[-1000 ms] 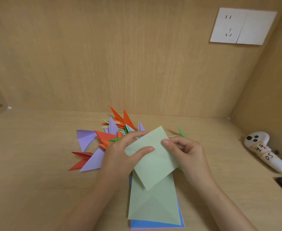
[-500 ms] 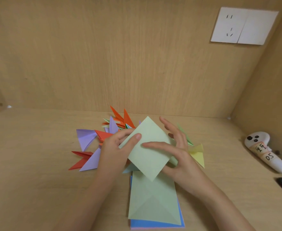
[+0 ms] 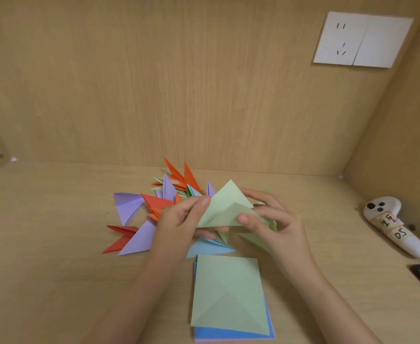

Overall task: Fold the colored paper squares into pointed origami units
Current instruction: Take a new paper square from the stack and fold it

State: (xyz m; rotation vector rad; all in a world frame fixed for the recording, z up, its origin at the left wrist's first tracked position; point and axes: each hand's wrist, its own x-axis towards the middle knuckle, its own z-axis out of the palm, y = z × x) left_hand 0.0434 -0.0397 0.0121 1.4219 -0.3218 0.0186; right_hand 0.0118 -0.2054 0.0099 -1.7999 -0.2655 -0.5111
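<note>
Wooden study-desk (image 3: 42, 244) alcove, with board walls (image 3: 179, 83) and wall socket (image 3: 339, 38)

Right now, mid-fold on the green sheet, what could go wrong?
1. The left hand and right hand pinch the green sheet in the air, off the desk, so the crease may drift.
2. The blue folded unit lies just beneath the hands; pressing down there could flatten it.
3. The paper stack sits close by the wrists and could be knocked askew.

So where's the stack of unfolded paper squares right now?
In the head view, the stack lies flat on the desk, low centre, nearest the person, just this side of the blue folded unit and the held green sheet.
</note>
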